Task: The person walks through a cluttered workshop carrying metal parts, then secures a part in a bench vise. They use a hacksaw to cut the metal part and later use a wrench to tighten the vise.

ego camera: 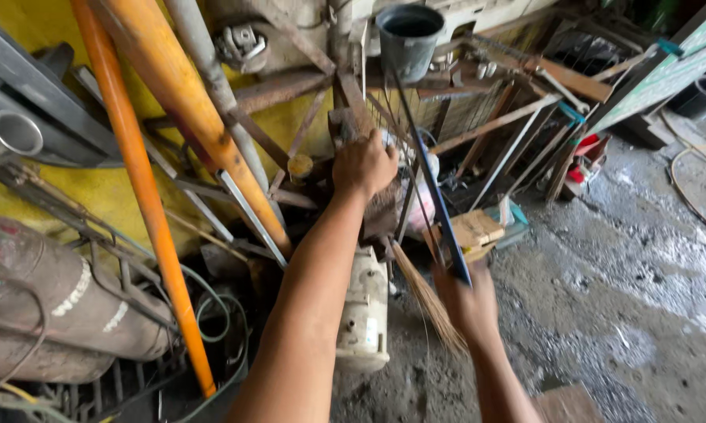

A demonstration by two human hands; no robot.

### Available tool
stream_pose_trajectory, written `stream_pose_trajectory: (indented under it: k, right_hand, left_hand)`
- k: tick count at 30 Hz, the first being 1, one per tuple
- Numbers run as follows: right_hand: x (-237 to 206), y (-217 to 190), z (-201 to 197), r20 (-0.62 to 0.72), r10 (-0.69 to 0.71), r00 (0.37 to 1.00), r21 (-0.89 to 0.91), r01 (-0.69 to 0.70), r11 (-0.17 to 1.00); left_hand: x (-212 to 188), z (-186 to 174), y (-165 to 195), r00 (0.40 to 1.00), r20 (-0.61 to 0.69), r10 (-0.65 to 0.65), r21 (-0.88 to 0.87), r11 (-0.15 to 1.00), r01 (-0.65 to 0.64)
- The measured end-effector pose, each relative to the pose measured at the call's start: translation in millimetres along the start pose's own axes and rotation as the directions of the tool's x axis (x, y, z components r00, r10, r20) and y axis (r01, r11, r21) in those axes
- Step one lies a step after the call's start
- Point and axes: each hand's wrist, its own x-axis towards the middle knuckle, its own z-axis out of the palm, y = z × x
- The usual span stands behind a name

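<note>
- The fingers of the left hand (363, 166) are closed around the top of a worn wooden piece (351, 125) that leans among the stacked scrap against the yellow wall (94, 192).
- The fingers of the right hand (466, 301) are closed on the lower end of a long dark blue strip (435, 184), which runs upward and left, toward a grey bucket (408, 35).
- The hand is blurred, so the exact grip on the strip cannot be told.
- Just beside the right hand a straw broom (427, 301) fans down toward the wet concrete floor (627, 282).
- Below the left forearm stands a cream-coloured canister-like body (364, 313); to the left lean orange poles (145, 204) and a grey pipe (212, 78), with a rusty gas cylinder (47, 298) lying further left.
- In my judgement, the strip is best drawn along its own length, kept apart from the crossing bars, while the left hand steadies the leaning pile so nothing topples.
</note>
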Motion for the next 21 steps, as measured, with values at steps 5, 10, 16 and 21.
stream_pose_trajectory:
  k: [5, 10, 16, 21]
  right_hand:
    - [-68.1, 10.3, -36.1, -0.043, 0.105, 0.994, -0.075, -0.108, 0.991]
    - [88.9, -14.2, 43.0, 0.052, -0.056, 0.997, 0.165, 0.047, 0.985]
    - [47.3, 4.8, 19.7, 0.014, 0.014, 1.0, -0.255, -0.01, 0.967]
    - [-85.1, 9.2, -48.9, -0.047, 0.266, 0.963, -0.031, -0.268, 0.963]
  left_hand:
    - [0.8, -9.3, 4.0, 0.992, -0.111, 0.057, 0.103, 0.994, -0.045]
    - [0.9, -12.2, 0.2, 0.981, 0.188, -0.04, -0.015, 0.999, 0.043]
    - [-1.5, -7.6, 0.8, 0.995, 0.091, -0.036, -0.003, 0.999, 0.036]
    - [3.3, -4.1, 4.4, 0.994, 0.096, -0.059, 0.052, 0.997, 0.054]
